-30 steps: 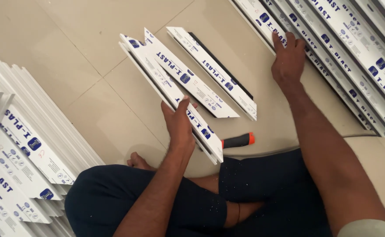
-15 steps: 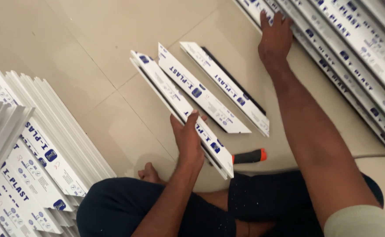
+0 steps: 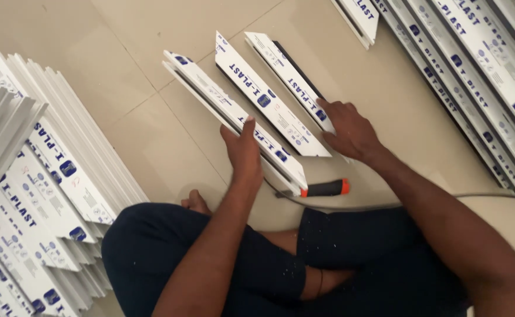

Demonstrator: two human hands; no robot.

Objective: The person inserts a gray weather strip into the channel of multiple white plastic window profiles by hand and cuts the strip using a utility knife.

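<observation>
Whereas the right hand earlier reached the far stack, it now rests fingers curled on one of three short white profile pieces on the floor; left hand grips the nearest piece. One orange-tipped tool.

Open floor lies at 11 to 12 o'clock of the hands, bare tile with room to pass. At 9 o'clock a fanned stack of white strips blocks the whole left side down to the bottom edge. At 2 to 3 o'clock long profiles lie side by side, closing the right edge. Three short pieces lie slanted in the middle, with narrow gaps of floor between them. A bare patch of floor sits between the short pieces and the long profiles at 1 o'clock. At 6 o'clock the crossed legs fill the space, with a screwdriver and a thin cable just ahead of them.
</observation>
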